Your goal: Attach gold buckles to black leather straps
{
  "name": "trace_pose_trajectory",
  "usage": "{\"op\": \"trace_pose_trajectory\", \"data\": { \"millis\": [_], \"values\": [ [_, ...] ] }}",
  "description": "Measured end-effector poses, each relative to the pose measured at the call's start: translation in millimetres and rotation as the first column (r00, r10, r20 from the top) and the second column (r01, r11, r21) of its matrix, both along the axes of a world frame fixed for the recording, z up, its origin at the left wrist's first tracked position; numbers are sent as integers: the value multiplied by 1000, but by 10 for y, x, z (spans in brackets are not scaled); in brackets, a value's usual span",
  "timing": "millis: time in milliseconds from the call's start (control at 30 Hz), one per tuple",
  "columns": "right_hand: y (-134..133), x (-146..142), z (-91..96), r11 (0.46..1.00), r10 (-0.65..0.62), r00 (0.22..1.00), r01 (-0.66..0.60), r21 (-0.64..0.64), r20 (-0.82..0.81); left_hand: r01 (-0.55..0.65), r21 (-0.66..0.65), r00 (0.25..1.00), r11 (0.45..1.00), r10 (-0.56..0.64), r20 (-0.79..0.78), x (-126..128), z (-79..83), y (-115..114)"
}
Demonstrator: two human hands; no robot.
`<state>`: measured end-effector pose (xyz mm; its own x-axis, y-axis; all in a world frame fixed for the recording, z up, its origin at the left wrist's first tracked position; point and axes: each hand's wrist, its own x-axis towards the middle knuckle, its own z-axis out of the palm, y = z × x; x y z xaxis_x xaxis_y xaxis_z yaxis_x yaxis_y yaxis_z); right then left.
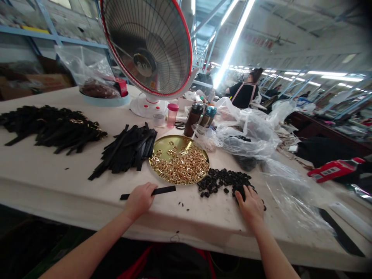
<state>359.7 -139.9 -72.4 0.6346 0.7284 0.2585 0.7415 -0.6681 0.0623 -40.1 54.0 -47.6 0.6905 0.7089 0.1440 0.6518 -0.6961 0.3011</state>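
Note:
My left hand [140, 200] lies closed over a single flat black strap [162, 190] near the table's front edge; the strap sticks out on both sides of it. My right hand [250, 204] rests on the near edge of a heap of small black loops [222, 180], fingers curled into the pieces. Between the hands, a little farther back, stands a round gold tray [162, 145] holding many small gold buckles [184, 164]. A pile of black straps [128, 150] lies left of the tray.
A bigger heap of black straps with gold fittings [55, 130] lies far left. An electric heater dish [148, 44], cups, bottles [193, 119] and clear plastic bags [247, 131] crowd the back. A red box [334, 170] lies right. Another person [244, 93] works beyond.

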Motion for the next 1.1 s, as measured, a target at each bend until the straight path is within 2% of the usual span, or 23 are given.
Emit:
{"op": "trace_pose_trajectory", "data": {
  "millis": [133,400,600,700,767,833,1000,1100],
  "values": [
    [99,-4,-31,1000,-13,1000,14,17,-19,-3,12,1000,1000,3,-1,3,-9,7],
    [384,-423,-56,977,214,976,-213,9,-34,-8,18,1000,1000,8,-4,1,-8,4],
    [555,-896,44,895,440,898,-439,85,-4,-18,6,1000,1000,18,-7,4,-31,20],
    [745,-1123,123,838,545,839,-544,24,-1,-9,7,1000,1000,9,6,-4,-49,34],
    [830,-1161,161,849,528,849,-528,-21,-5,-9,9,1000,1000,9,5,-12,-57,42],
    [827,-1085,171,889,457,890,-456,-36,4,-8,8,1000,1000,8,1,-19,-65,48],
    [534,-751,96,963,269,963,-268,-42,29,3,6,1000,1000,-3,17,-16,-82,57],
    [417,-735,40,975,219,975,-217,-50,30,15,15,1000,1000,-15,15,-9,-79,59]
  ]
}}
